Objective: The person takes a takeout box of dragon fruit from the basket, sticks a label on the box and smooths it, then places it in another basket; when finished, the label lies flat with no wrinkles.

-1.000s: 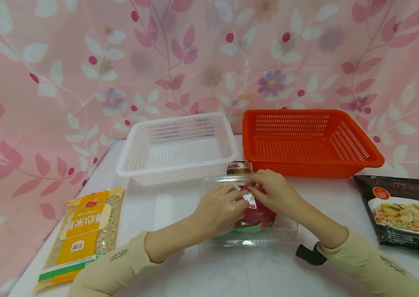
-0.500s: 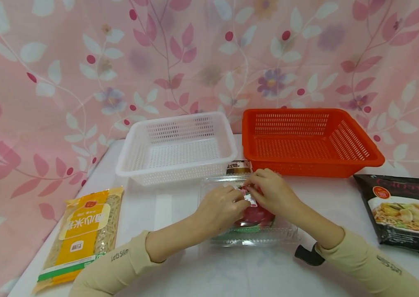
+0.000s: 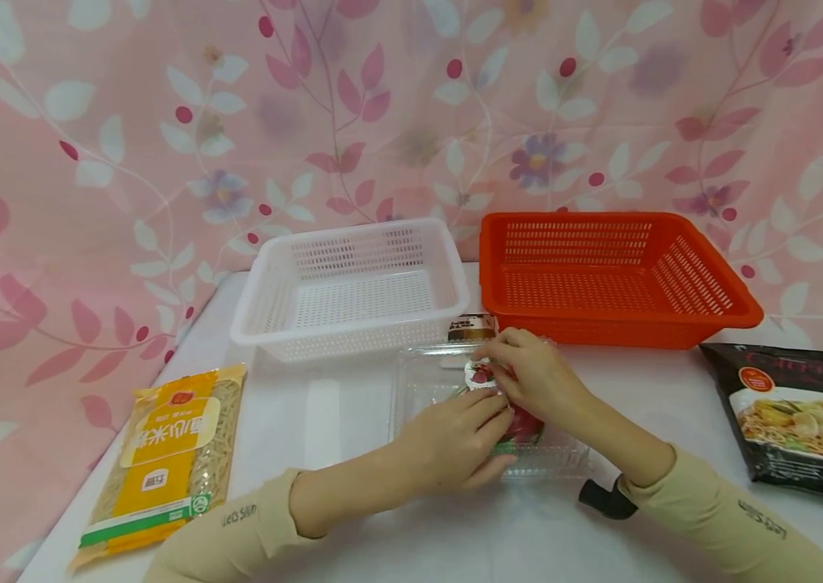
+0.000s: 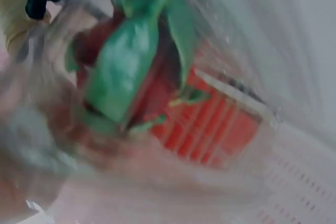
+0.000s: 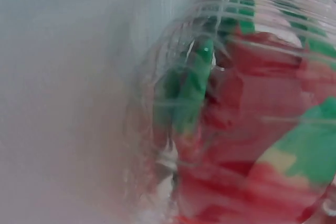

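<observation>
A clear plastic clamshell box (image 3: 422, 376) lies on the table under both hands. Inside it are red dragon fruits (image 5: 236, 129) with green scales, blurred by the plastic. A white label (image 3: 480, 376) with a red fruit picture is at the top of the lid. My left hand (image 3: 455, 437) lies across the lid, fingers fairly straight over the label's lower part, thumb spread. Opposite it, my right hand (image 3: 531, 376) has its fingers bent, the fingertips and thumb at the label's upper right edge. Through the box, the left wrist view shows a dragon fruit (image 4: 126, 66).
Behind the box stand a white basket (image 3: 353, 328) and a red basket (image 3: 601, 328). A small brown-and-white packaged item (image 3: 472, 327) sits between them and the box. A yellow noodle pack (image 3: 164, 465) lies left, a black noodle bag (image 3: 798, 421) right.
My left hand has shifted right and down, its fingers going from bent at the label to spread flatter over the lid. More of the label's top shows. The right hand has barely moved.
</observation>
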`<move>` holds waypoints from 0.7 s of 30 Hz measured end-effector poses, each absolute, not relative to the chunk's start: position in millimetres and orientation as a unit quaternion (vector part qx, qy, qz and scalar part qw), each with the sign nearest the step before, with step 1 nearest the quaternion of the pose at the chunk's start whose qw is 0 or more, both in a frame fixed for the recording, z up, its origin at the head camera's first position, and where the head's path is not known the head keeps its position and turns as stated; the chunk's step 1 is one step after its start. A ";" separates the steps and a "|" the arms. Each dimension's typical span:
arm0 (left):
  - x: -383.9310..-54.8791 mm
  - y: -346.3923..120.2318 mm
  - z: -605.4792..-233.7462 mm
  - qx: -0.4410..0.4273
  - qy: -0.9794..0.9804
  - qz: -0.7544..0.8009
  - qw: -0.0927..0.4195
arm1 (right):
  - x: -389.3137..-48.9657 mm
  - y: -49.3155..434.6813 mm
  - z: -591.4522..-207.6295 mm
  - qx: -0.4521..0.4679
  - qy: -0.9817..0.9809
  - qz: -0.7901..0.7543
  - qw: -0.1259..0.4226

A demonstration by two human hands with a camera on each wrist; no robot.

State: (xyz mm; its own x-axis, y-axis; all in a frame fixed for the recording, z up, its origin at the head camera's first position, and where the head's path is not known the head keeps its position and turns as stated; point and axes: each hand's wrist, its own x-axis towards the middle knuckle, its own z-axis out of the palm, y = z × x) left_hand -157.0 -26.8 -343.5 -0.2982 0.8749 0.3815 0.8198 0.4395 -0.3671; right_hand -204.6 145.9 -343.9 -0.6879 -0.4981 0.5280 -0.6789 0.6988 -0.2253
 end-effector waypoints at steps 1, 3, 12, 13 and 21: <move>-155.2 -24.8 -344.9 -0.527 -0.803 0.061 0.272 | -204.7 146.7 -344.4 0.332 -0.894 0.206 0.218; -152.2 -21.8 -348.4 -0.524 -0.801 0.087 0.276 | -205.1 148.7 -344.9 0.338 -0.891 0.214 0.213; -141.8 -20.1 -366.0 -0.495 -0.799 0.099 0.326 | -210.6 153.8 -344.1 0.335 -0.892 0.243 0.181; -140.7 -20.3 -366.5 -0.494 -0.798 0.096 0.332 | -211.2 153.8 -343.7 0.332 -0.894 0.244 0.175; -135.3 -23.3 -364.6 -0.503 -0.772 0.092 0.378 | -215.4 152.8 -341.7 0.314 -0.902 0.257 0.151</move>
